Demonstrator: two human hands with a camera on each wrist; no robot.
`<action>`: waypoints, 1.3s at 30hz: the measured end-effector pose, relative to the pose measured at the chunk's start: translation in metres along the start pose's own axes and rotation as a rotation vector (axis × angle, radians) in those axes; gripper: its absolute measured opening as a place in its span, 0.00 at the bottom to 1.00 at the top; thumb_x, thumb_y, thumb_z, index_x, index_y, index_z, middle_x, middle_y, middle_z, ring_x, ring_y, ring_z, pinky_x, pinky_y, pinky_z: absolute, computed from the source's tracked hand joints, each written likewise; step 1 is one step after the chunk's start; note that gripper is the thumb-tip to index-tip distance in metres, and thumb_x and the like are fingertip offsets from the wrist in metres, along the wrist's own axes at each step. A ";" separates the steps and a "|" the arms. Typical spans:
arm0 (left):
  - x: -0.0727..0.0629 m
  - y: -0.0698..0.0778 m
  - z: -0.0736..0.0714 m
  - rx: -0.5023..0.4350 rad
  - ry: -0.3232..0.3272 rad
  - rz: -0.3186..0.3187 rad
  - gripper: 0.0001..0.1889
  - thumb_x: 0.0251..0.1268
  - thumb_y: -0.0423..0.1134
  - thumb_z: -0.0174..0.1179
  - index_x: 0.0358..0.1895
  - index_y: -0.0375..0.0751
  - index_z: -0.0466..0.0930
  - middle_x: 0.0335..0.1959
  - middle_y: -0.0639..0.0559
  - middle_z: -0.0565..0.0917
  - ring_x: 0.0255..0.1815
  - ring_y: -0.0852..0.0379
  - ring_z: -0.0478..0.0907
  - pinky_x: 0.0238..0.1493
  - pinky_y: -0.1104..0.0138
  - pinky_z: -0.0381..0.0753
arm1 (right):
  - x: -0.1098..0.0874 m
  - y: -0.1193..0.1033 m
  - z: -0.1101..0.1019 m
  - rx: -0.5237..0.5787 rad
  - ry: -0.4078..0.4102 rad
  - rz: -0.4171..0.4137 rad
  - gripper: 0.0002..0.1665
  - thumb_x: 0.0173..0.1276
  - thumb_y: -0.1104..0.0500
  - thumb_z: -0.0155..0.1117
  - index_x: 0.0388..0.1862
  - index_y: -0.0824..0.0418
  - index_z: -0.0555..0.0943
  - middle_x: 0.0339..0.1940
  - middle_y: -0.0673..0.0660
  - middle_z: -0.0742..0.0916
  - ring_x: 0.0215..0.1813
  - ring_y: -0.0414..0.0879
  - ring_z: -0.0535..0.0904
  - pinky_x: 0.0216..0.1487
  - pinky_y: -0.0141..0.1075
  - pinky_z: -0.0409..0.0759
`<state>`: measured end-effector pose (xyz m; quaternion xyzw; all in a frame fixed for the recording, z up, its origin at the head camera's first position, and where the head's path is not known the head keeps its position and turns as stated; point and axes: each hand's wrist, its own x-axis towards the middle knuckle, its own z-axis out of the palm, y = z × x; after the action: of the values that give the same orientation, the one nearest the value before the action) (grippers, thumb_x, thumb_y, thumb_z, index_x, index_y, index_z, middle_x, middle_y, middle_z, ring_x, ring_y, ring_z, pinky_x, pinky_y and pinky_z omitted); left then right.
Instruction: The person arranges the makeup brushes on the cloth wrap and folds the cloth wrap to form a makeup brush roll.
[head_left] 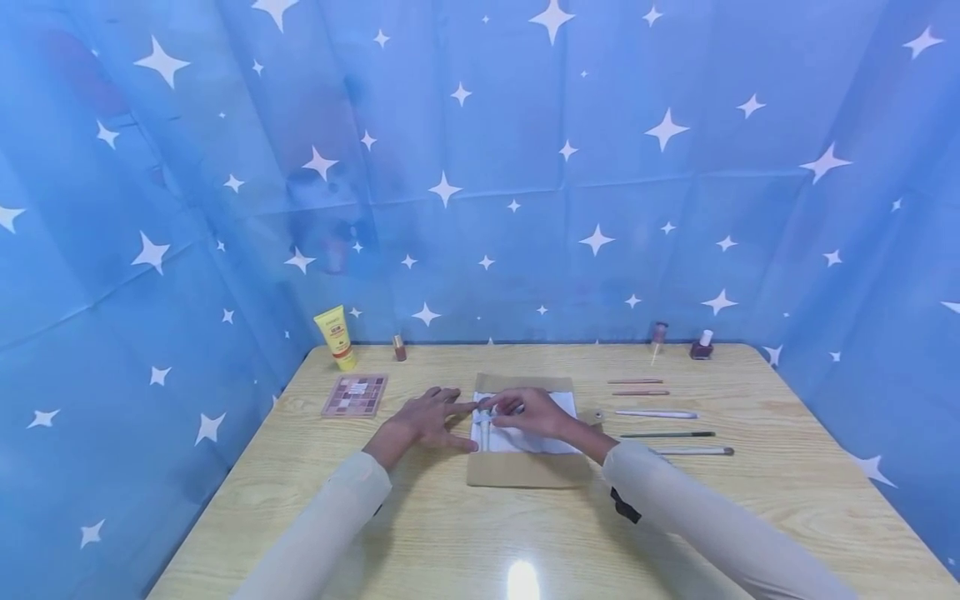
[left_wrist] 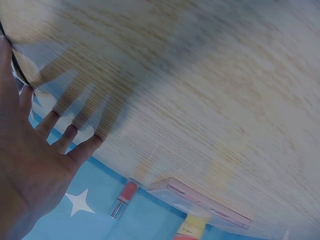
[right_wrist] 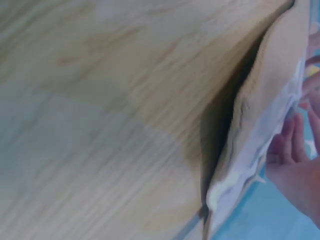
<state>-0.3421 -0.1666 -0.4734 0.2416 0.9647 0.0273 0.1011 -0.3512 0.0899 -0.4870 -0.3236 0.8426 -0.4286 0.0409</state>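
So the brown pouch (head_left: 525,471) is laid open mid tabletop (head_left: 457,542); probably light and floppy, best steadied by its edges. The slim pale stick (head_left: 484,437) at its left is likely stiff, light and smooth, best pinched mid-length. As for the hands, the pouch's left edge is touched by the left hand (head_left: 433,421), spread, nothing gripped; over the stick the right hand (head_left: 531,414) is curled, but whether anything's pinched can't be told.

The left arm (head_left: 318,521) and right arm (head_left: 697,512) reach forward and inward, pale sleeves (head_left: 652,479) ending short of bare wrists (head_left: 392,442). The left hand (head_left: 431,418) lies back upward, fingers spread and mostly straight, index pointing across. The right hand (head_left: 531,411) bends its fingers, thumb nearer the body, fingertips near the left index.
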 end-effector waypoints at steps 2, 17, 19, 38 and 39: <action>0.000 0.000 0.000 -0.001 0.002 0.000 0.45 0.61 0.78 0.57 0.80 0.69 0.62 0.84 0.48 0.59 0.83 0.39 0.54 0.75 0.38 0.63 | -0.003 -0.002 -0.005 -0.009 0.009 -0.019 0.19 0.70 0.62 0.72 0.58 0.68 0.85 0.43 0.62 0.91 0.47 0.55 0.88 0.49 0.40 0.87; -0.003 -0.008 0.006 -0.010 0.003 -0.014 0.46 0.59 0.80 0.56 0.81 0.72 0.61 0.84 0.49 0.58 0.83 0.39 0.52 0.75 0.37 0.62 | -0.036 -0.016 -0.060 -0.084 0.013 -0.028 0.18 0.71 0.61 0.72 0.59 0.63 0.86 0.43 0.56 0.91 0.46 0.51 0.89 0.47 0.36 0.88; -0.002 -0.010 0.008 -0.012 0.004 -0.011 0.46 0.58 0.81 0.56 0.81 0.72 0.60 0.84 0.49 0.58 0.83 0.39 0.52 0.75 0.36 0.61 | -0.042 -0.018 -0.067 -0.089 0.024 -0.040 0.18 0.71 0.62 0.72 0.58 0.63 0.86 0.43 0.57 0.91 0.46 0.52 0.89 0.47 0.38 0.88; -0.001 -0.001 0.002 -0.014 -0.006 0.011 0.46 0.60 0.79 0.57 0.81 0.69 0.61 0.84 0.47 0.58 0.83 0.38 0.52 0.75 0.36 0.62 | -0.117 0.003 -0.135 -0.158 0.106 0.021 0.17 0.71 0.61 0.72 0.57 0.64 0.86 0.43 0.55 0.91 0.45 0.50 0.88 0.44 0.35 0.88; -0.001 0.000 0.002 -0.011 -0.008 0.014 0.46 0.60 0.79 0.57 0.81 0.69 0.61 0.84 0.47 0.58 0.83 0.38 0.52 0.75 0.36 0.62 | -0.121 0.005 -0.138 -0.162 0.109 0.020 0.18 0.71 0.61 0.72 0.57 0.65 0.86 0.43 0.55 0.91 0.45 0.50 0.88 0.44 0.35 0.88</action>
<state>-0.3409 -0.1675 -0.4748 0.2477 0.9625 0.0321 0.1060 -0.3061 0.2588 -0.4292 -0.2935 0.8786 -0.3758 -0.0269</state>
